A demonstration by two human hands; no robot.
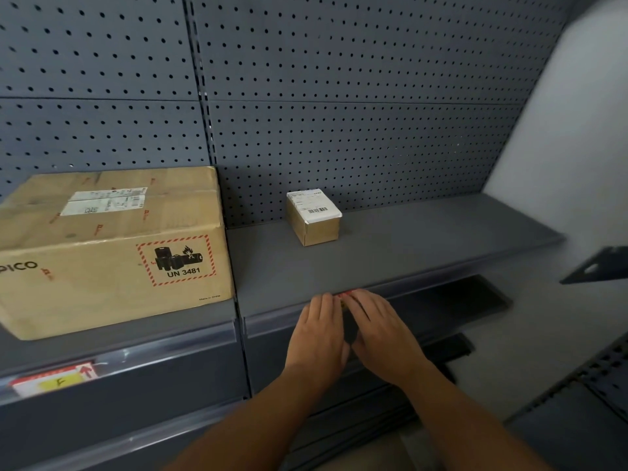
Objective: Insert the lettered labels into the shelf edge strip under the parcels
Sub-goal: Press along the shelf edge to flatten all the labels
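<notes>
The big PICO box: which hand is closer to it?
Left. The left hand is right of the big PICO box; the right hand lies beyond it, farther right.

A red-edged label sits at the grey shelf edge strip, mostly hidden. A yellow "F" label already sits in the strip under the large cardboard parcel. The small parcel stands upright further back.

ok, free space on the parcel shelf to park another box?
Bare shelf top runs right of the small parcel to the shelf end; a narrower gap separates it from the large carton. It is crowded at the front edge strip, where left hand and right hand press a label.
</notes>
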